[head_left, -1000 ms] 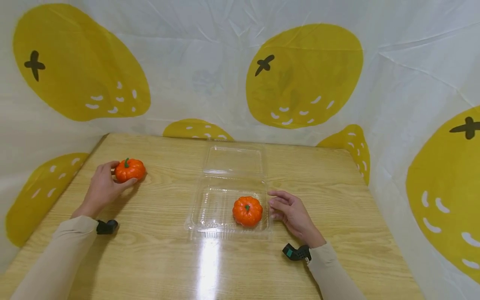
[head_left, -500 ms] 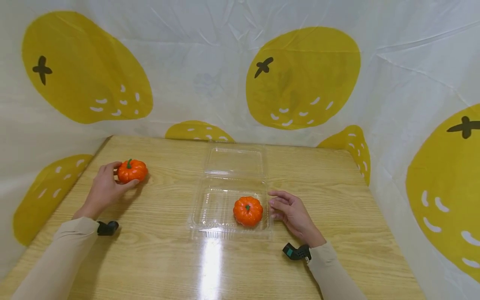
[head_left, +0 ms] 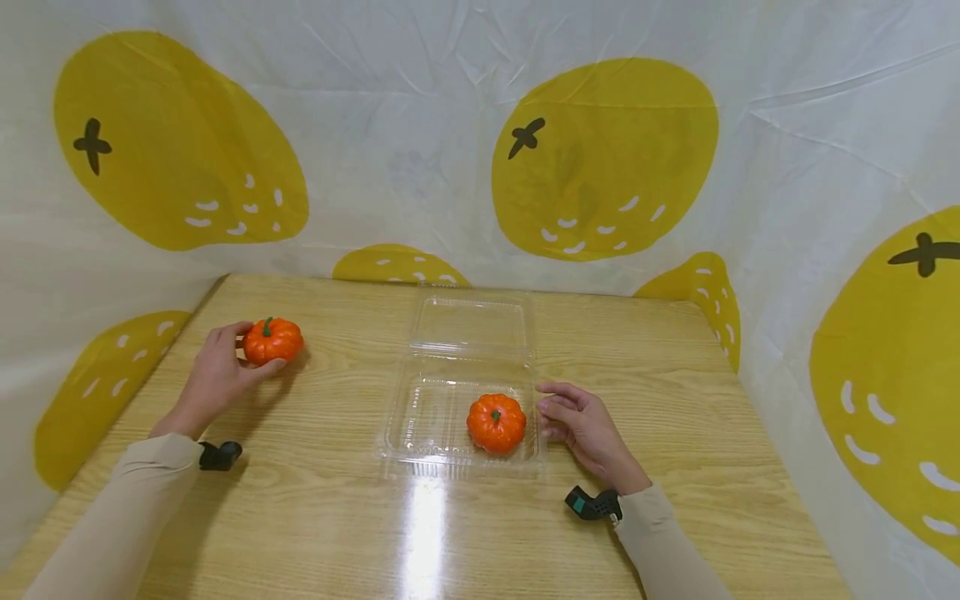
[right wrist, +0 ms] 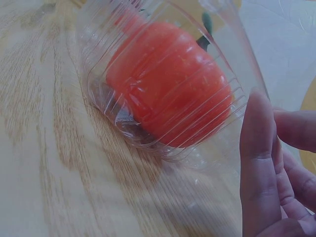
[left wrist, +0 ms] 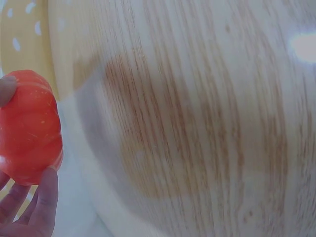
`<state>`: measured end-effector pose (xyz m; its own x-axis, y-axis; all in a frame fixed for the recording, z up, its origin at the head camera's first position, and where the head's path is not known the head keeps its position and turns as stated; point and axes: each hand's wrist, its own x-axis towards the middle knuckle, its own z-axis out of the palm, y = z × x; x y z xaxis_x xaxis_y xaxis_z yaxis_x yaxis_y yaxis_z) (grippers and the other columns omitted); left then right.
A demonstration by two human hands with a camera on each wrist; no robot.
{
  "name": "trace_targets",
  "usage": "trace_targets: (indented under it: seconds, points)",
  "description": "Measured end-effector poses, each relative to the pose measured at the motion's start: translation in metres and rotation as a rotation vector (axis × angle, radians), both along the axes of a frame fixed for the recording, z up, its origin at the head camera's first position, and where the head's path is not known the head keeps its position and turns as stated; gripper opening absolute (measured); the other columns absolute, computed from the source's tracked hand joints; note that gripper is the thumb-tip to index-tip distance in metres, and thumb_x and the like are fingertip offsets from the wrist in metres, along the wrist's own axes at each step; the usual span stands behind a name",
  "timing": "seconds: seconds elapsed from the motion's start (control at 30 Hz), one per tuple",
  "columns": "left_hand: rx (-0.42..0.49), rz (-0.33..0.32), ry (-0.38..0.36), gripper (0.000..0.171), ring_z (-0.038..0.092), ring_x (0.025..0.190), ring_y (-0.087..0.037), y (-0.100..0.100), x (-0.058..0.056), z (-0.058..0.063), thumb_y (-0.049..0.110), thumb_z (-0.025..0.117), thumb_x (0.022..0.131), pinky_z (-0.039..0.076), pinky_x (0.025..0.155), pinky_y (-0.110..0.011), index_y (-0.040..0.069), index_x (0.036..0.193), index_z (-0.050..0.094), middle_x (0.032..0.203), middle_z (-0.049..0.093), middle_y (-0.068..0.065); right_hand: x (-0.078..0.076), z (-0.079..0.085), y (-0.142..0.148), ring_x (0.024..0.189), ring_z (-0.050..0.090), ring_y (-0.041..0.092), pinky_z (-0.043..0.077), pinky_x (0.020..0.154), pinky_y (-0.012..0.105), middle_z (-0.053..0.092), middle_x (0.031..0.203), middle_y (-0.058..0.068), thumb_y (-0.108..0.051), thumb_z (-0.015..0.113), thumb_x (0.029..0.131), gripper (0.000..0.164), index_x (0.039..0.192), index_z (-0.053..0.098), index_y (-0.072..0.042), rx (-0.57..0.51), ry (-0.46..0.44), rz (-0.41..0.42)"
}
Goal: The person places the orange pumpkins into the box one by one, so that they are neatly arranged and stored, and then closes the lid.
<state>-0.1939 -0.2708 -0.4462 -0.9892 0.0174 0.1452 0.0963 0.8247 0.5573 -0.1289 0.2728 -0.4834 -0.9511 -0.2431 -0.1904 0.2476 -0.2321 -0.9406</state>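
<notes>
My left hand (head_left: 217, 375) grips an orange toy pumpkin (head_left: 273, 341) with a green stem, thumb on the near side and fingers on the far side. In the left wrist view this pumpkin (left wrist: 30, 127) appears raised off the table, its shadow lying apart from it. A second orange pumpkin (head_left: 496, 423) sits in the right half of an opened clear plastic clamshell container (head_left: 427, 421). My right hand (head_left: 588, 433) pinches the container's right rim between thumb and fingers. Through the ribbed clear wall, the right wrist view shows the second pumpkin (right wrist: 168, 84).
The wooden table (head_left: 315, 525) carries the container near its middle. The container's lid (head_left: 471, 323) lies folded back toward the rear edge. A white curtain (head_left: 397, 150) printed with yellow fruit stands behind and beside the table.
My left hand has moved slightly to the right with its pumpkin. The head view has shifted a little. My right hand and the pumpkin in the container stay where they were.
</notes>
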Motion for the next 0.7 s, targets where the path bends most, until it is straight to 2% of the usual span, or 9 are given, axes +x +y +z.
trace_targets:
  seconds: [0.1,0.27,0.37,0.7]
  points:
    - [-0.001,-0.005,0.006,0.088,0.054,0.103,-0.043,0.001,0.0,0.0,0.04,0.079,0.091,0.049,0.079,-0.034,-0.011,0.149,0.037,0.138,0.042,-0.037,0.0,0.0,0.0,0.076,0.071,0.006,0.063,0.067,0.022,0.074,0.092,-0.004,-0.01,0.067,0.1,0.049,0.141,0.048,0.009,0.0,0.003,0.0]
    - [0.001,-0.019,0.016,0.087,0.054,0.103,-0.044,0.004,0.001,0.001,0.037,0.08,0.091,0.053,0.084,-0.05,-0.012,0.149,0.038,0.138,0.042,-0.038,0.0,0.0,0.0,0.076,0.071,0.006,0.063,0.067,0.022,0.075,0.092,-0.004,-0.01,0.066,0.101,0.052,0.143,0.045,0.012,-0.003,0.004,0.003]
    - [-0.004,-0.025,0.028,0.085,0.055,0.104,-0.045,0.007,0.001,0.002,0.035,0.08,0.091,0.053,0.086,-0.056,-0.012,0.147,0.039,0.138,0.042,-0.038,0.0,0.0,0.0,0.076,0.071,0.006,0.063,0.067,0.022,0.075,0.092,-0.004,-0.009,0.067,0.1,0.051,0.142,0.046,0.011,-0.004,0.001,-0.002]
    - [-0.002,-0.061,0.067,0.081,0.061,0.1,-0.046,0.018,0.002,0.001,0.029,0.083,0.089,0.057,0.086,-0.058,-0.012,0.145,0.042,0.135,0.045,-0.037,0.0,0.0,0.0,0.077,0.071,0.006,0.063,0.067,0.023,0.074,0.092,-0.004,-0.009,0.066,0.101,0.049,0.142,0.046,0.01,-0.007,0.004,0.008]
